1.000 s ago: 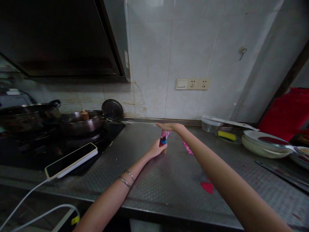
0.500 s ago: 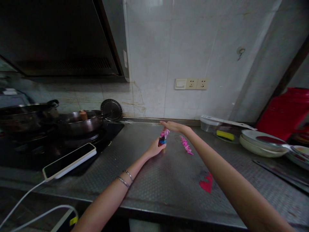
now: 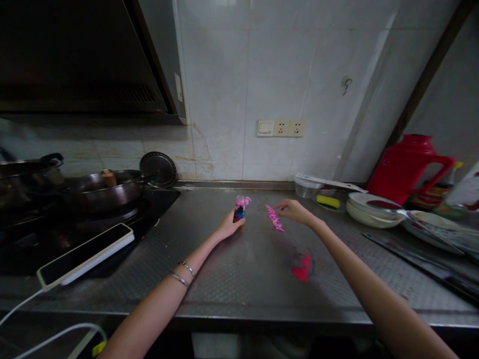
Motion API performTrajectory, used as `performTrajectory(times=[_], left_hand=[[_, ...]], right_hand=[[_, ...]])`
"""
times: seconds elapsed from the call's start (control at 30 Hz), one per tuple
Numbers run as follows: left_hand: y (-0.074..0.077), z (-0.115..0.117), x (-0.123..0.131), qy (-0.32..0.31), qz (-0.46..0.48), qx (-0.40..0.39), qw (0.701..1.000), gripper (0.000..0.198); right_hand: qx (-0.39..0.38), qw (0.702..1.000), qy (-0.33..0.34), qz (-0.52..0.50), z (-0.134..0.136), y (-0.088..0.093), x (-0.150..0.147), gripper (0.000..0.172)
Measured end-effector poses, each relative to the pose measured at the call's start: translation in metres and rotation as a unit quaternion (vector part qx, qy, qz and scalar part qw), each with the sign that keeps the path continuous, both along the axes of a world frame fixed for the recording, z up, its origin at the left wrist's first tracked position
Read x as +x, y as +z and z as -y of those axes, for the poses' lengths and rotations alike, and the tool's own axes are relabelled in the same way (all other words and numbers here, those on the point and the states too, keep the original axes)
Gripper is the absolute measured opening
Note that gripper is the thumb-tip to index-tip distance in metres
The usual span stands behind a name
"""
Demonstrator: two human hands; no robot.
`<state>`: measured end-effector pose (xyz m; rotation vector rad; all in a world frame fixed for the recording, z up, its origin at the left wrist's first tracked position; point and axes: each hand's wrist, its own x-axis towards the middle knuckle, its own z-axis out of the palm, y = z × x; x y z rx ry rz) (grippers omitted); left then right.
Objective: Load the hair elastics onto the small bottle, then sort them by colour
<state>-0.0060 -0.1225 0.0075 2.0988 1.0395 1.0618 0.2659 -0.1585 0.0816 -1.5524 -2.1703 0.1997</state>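
Note:
My left hand (image 3: 226,229) is closed around the base of a small upright blue and red bottle (image 3: 239,213) with pink stuff at its top, standing on the steel counter (image 3: 239,279). My right hand (image 3: 295,211) hovers low over the counter just right of a pink frilly strip (image 3: 274,218), its fingers bent toward the strip and touching or nearly touching it. I cannot tell whether it grips the strip. A red cap-like piece (image 3: 301,267) lies nearer to me on the counter.
A stove with dark pans (image 3: 97,187) and a lid (image 3: 157,169) fills the left. A phone (image 3: 84,254) on a cable lies at the stove's edge. Plates (image 3: 374,209), a container with a yellow sponge (image 3: 327,201) and a red jug (image 3: 406,167) stand right.
My right hand left the top of the bottle and moved right and down to the pink strip. My left hand stays on the bottle. The view turned rightward.

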Motion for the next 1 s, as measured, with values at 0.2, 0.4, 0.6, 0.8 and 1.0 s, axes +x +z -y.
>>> performTrajectory(times=[0.2,0.4,0.6,0.8,1.0], left_hand=[[0.0,0.001,0.001,-0.006,0.012,-0.007,1.0,0.034],[0.0,0.001,0.0,-0.002,0.013,-0.004,1.0,0.034],[0.0,0.001,0.001,0.004,0.015,-0.019,1.0,0.036],[0.005,0.004,0.002,0.006,0.002,-0.012,1.0,0.034],[0.005,0.002,0.002,0.004,0.0,-0.018,1.0,0.034]], right_hand=[[-0.011,0.999,-0.031,0.011,0.035,-0.043,0.014,0.03],[0.004,0.996,-0.035,0.088,0.041,-0.049,0.004,0.03],[-0.004,0.988,-0.073,0.133,0.032,-0.045,-0.003,0.031],[-0.024,0.985,-0.093,0.143,0.015,-0.044,-0.002,0.035],[-0.041,0.986,-0.064,0.149,-0.013,-0.043,0.008,0.043]])
